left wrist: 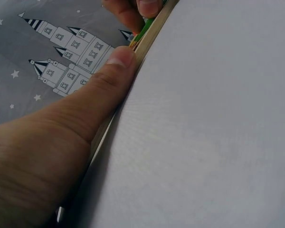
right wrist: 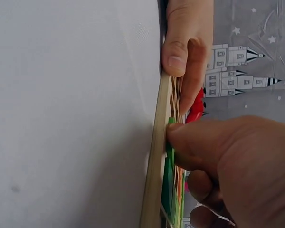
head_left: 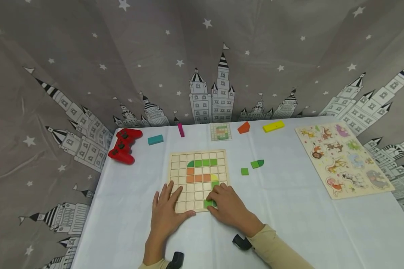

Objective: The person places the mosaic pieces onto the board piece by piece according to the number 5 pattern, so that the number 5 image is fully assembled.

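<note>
A square wooden grid board [head_left: 190, 196] lies on the white table, with green, orange and yellow tiles set in some cells. My left hand [head_left: 168, 213] rests spread over its lower left corner, thumb along the near edge. At the near edge my right hand [head_left: 230, 207] pinches a green square tile [head_left: 207, 203] between thumb and index finger, low at the board. The right wrist view shows the thumb [right wrist: 180, 135] on this green tile [right wrist: 171, 122], with a darker green piece [right wrist: 167, 185] beside it. My right hand partly hides the board's lower right corner in the head view.
Right of the board lie loose green squares [head_left: 244, 171] and a dark green rounded piece [head_left: 261, 163]. A small pattern card [head_left: 221, 132] lies behind the board, among coloured blocks [head_left: 273, 126]. A red game controller [head_left: 124, 145] is left; an animal puzzle [head_left: 343, 160] is right.
</note>
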`<state>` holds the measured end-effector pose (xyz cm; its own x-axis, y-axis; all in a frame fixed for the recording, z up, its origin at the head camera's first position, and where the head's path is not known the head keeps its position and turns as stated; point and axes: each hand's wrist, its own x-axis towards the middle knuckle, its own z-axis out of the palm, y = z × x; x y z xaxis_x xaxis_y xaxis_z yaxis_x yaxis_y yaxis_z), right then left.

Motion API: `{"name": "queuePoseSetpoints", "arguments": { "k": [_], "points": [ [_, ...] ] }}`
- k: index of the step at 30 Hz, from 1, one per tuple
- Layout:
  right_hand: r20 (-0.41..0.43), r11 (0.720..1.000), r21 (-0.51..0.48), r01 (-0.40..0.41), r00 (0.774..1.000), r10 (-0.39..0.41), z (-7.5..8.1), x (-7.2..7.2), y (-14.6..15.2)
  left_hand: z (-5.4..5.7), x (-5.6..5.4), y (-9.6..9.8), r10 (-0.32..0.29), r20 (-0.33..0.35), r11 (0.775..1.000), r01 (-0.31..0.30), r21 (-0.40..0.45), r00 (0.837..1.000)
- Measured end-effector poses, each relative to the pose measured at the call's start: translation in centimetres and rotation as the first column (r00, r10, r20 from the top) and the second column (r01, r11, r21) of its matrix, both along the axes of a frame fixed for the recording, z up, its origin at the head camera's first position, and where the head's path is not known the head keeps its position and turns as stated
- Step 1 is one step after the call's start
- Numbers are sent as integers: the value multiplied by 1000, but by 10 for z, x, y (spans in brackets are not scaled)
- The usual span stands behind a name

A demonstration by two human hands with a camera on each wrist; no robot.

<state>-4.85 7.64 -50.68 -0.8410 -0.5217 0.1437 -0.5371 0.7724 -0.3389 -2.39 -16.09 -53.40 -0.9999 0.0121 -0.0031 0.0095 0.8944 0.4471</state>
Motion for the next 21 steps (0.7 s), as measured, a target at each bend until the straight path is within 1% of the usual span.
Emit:
{"name": "queuePoseSetpoints", "arguments": {
  "k": [9,11,13,15,17,19,21],
  "points": [
    [35,998,-18,67,997,-66,6,4,-2,-1,1,0,1,0,1000,-1,15,1000],
    [42,997,-19,69,997,-68,7,4,-1,-2,1,0,2,5,1000,-2,17,1000],
    [39,996,-30,88,995,-87,8,2,5,-2,1,0,1,14,1000,-2,14,1000],
    [38,991,-57,117,993,-115,9,-3,16,-2,0,0,2,21,1000,-3,13,1000],
    [36,982,-86,168,986,-165,8,-12,32,-1,-1,0,5,28,1000,-5,11,1000],
    [38,963,-112,244,970,-241,7,-22,49,0,-1,0,7,31,1000,-7,12,1000],
    [50,940,-121,319,948,-315,5,-32,66,1,-1,0,10,36,1000,-11,16,999]
  ]
}}
